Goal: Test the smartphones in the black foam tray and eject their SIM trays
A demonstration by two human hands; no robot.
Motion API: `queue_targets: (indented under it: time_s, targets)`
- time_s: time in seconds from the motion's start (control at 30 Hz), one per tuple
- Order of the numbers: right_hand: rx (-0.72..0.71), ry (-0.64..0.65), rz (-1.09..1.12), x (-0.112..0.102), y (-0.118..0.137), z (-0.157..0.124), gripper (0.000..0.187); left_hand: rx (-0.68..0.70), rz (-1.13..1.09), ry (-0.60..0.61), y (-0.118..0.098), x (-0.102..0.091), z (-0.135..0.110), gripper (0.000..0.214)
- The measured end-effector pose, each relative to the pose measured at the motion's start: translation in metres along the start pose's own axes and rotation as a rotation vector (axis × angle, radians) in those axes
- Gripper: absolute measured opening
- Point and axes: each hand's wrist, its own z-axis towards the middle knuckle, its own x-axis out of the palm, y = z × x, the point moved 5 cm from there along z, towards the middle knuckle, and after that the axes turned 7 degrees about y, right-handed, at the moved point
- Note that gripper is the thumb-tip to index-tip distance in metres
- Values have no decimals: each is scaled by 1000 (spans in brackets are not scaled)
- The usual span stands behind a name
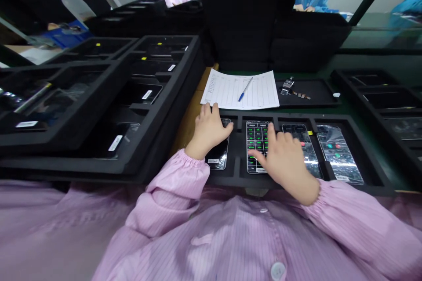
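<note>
A black foam tray (237,171) in front of me holds several phones side by side. My left hand (208,131) rests flat over the leftmost phone (218,158), whose screen is dark. My right hand (283,158) lies on the second phone (256,140), fingers spread, a fingertip touching its lit screen with a green-and-white grid. Two more phones (305,147) (338,153) sit to the right, wrapped in shiny film, one showing red and green dots. Neither hand grips anything.
A printed sheet (231,92) with a blue pen (245,90) lies beyond the tray. Small metal parts (290,88) rest on a black mat. Stacked black trays with phones (99,96) stand left, another tray (389,105) right. Two people sit across the bench.
</note>
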Motion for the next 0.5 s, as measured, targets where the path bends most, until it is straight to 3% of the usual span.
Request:
queue_targets:
  time_s: [0.1,0.23,0.37,0.5]
  targets:
    - [26,100,-4,9,23,12,104,-89,-68,73,7,3,-9,92]
    - [72,96,-8,12,29,23,110,-196,-165,72,15,1,-18,91]
    - [88,103,35,12,29,26,104,-163,-168,79,14,2,-20,90]
    - [97,90,44,12,31,25,100,-121,-146,114,11,12,-20,106]
